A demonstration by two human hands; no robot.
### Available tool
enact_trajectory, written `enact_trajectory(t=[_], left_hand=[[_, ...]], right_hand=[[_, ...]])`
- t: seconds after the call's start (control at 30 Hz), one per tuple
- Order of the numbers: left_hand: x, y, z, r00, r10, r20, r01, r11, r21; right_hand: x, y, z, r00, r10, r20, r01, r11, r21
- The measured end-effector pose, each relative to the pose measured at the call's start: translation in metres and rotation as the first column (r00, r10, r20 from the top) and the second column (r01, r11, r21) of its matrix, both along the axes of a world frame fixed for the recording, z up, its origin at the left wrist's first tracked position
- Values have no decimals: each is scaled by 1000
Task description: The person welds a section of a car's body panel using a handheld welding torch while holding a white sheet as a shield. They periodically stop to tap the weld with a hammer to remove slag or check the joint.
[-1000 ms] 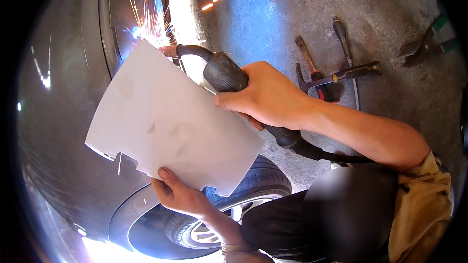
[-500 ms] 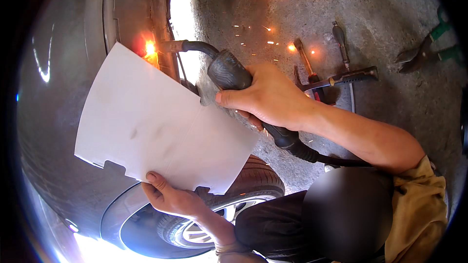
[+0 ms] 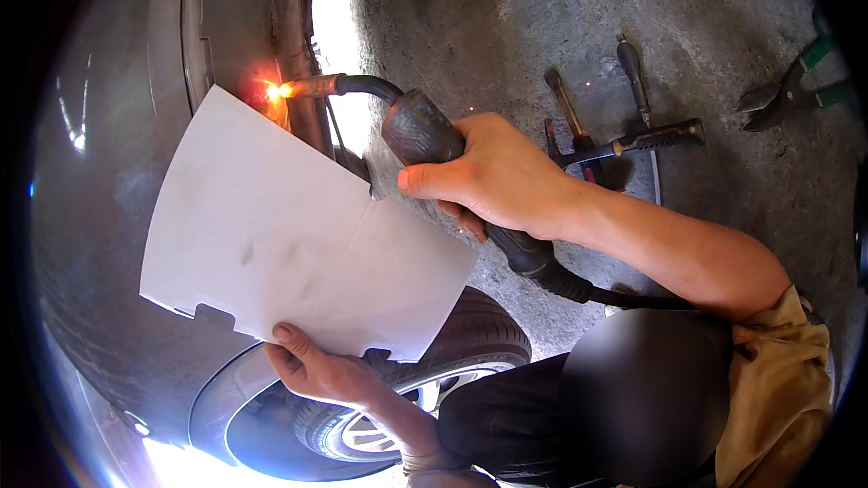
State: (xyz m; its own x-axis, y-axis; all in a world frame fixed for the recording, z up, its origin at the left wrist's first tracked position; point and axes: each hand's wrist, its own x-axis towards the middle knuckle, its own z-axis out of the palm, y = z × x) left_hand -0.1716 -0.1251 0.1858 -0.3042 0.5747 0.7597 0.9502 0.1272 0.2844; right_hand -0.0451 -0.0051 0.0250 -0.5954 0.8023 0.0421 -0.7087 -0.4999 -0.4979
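Welding torch (image 3: 425, 131) nozzle glows orange at the car sill seam (image 3: 294, 45), so the weld looks mid-run, seam unfinished. Right hand (image 3: 502, 176) fingers wrapped tight round the torch handle. Left hand (image 3: 316, 366) pinches white card shield (image 3: 289, 235) against grey car body (image 3: 117, 172). Hand tools (image 3: 624, 131) lie on concrete floor (image 3: 506, 27).

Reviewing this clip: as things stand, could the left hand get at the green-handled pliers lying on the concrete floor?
Probably not. The left hand holds the white cardboard sheet against the grey car body, while the green-handled pliers lie far off on the opposite side, beyond the right hand gripping the dark welding torch.
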Motion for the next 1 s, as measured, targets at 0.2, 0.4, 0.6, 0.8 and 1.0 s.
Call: enact_trajectory(t=[0.2, 0.4, 0.6, 0.8, 1.0], left_hand=[[-2, 2, -2, 1000, -15, -4, 15, 1000, 9], [-4, -1, -1, 1000, -1, -1, 1, 1000, -1], [2, 4, -6, 1000, -12, -15, 12, 1000, -8], [2, 3, -4, 999, 19, -25, -20, 999, -27], [0, 1, -3, 1000, 3, -2, -3, 999, 47]], right_hand=[[-1, 2, 0, 1000, 3, 1, -3, 1000, 10], [0, 0, 0, 998, -21, -53, 20, 1000, -22], [-3, 0, -4, 998, -33, -62, 33, 999, 2], [3, 1, -2, 1000, -8, -2, 8, 1000, 6], [7, -1, -4, 1000, 27, -15, -26, 999, 19]])
